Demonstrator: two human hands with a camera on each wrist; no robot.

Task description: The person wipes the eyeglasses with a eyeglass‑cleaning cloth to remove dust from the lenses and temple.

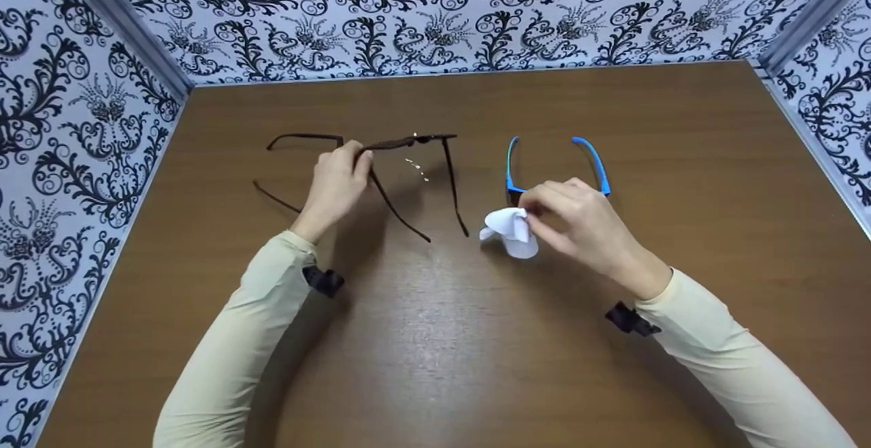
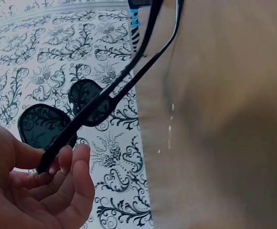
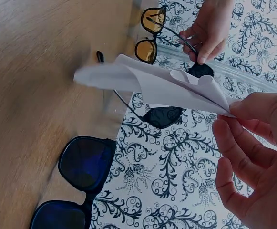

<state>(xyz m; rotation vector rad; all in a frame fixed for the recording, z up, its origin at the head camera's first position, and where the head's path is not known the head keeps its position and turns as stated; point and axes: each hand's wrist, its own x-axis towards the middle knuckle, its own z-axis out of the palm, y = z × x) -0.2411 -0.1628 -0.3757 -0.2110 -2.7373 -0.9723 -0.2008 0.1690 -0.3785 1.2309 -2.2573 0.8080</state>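
Patterned walls, white with black scrollwork, bound the far edge and both sides of the brown worktop. Two pale sleeves extend over the worktop from the near edge.

Three pairs of glasses are present. The dark sunglasses are at centre-left, held by the left hand, with both arms unfolded and directed toward the person. The yellow-lensed glasses lie to the left of them; in the head view, the left hand hides their front. The blue-armed glasses lie on the right, lenses dark, with both arms unfolded and directed toward the far wall.

The left hand pinches the sunglasses between thumb and fingers at one front corner, beside a lens. The right hand pinches an edge of the white cloth between thumb and forefinger; the cloth hangs in loose folds on the near side of the blue-armed glasses. Contact between this hand and those glasses cannot be confirmed, as the hand covers part of their front.

A small black fitting is located at each wrist.
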